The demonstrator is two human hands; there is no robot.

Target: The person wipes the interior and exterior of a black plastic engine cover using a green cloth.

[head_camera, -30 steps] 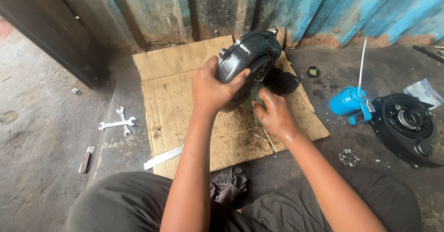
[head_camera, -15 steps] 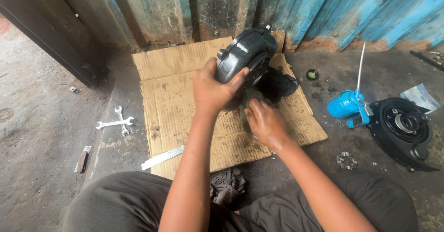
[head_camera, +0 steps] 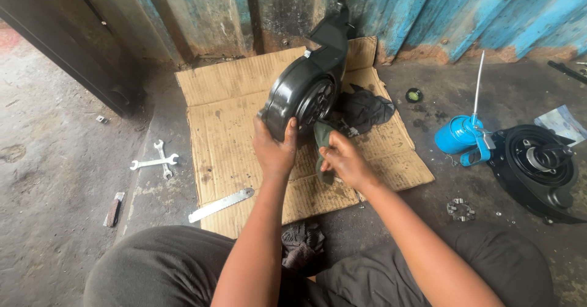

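Observation:
My left hand [head_camera: 274,149] grips the lower edge of a black plastic engine cover [head_camera: 306,87], which stands tilted on edge over a sheet of cardboard [head_camera: 232,117]. My right hand [head_camera: 343,160] is just to its right, closed on a dark green rag [head_camera: 322,140] that hangs by the cover's round opening. A black cloth [head_camera: 364,108] lies on the cardboard behind the cover.
Two crossed spanners [head_camera: 156,160], a flat metal blade [head_camera: 221,204] and a small tool [head_camera: 114,209] lie at the left. A blue oil can [head_camera: 460,136], a black round housing [head_camera: 538,163], a toothed metal part [head_camera: 460,209] and a small cap [head_camera: 414,95] sit at the right. A corrugated blue wall stands behind.
The cover has been tipped up more upright and turned, so its round opening now faces me. My right hand has drawn back from it with the rag.

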